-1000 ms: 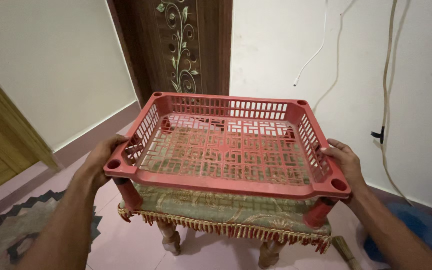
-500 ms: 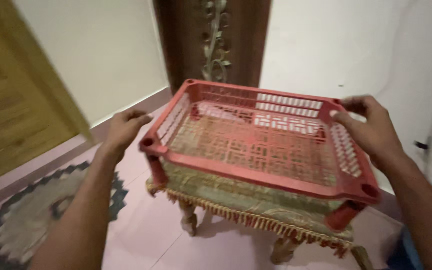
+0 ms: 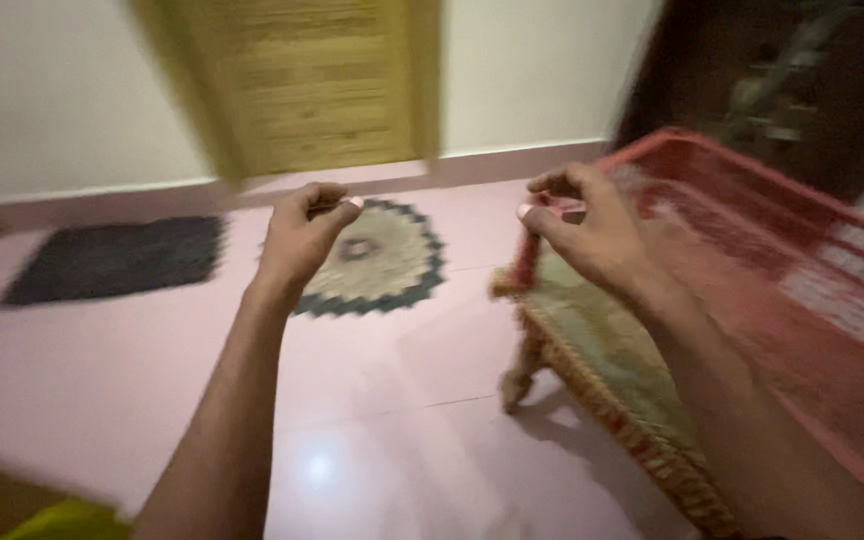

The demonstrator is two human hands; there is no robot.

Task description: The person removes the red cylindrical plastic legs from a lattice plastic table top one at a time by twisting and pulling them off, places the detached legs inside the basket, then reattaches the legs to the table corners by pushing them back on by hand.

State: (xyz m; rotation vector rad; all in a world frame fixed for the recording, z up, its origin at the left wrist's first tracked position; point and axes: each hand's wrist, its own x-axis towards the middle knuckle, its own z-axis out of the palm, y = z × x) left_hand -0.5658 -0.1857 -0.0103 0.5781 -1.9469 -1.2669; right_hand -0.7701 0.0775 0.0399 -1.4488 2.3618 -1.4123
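Observation:
A red plastic crate with slotted walls rests on a low stool covered in fringed cloth, at the right of the blurred head view. My right hand hovers at the crate's near left corner with fingers curled together and nothing visible between them. My left hand is raised over the pink floor, apart from the crate, fingers curled in and holding nothing.
A round patterned mat and a dark rectangular mat lie on the pink tiled floor. A yellow wooden door stands ahead, and a dark carved door behind the crate.
Both hands have come off the crate's sides and drawn in with fingers curled. The view has swung left, so the crate and stool now sit at the right.

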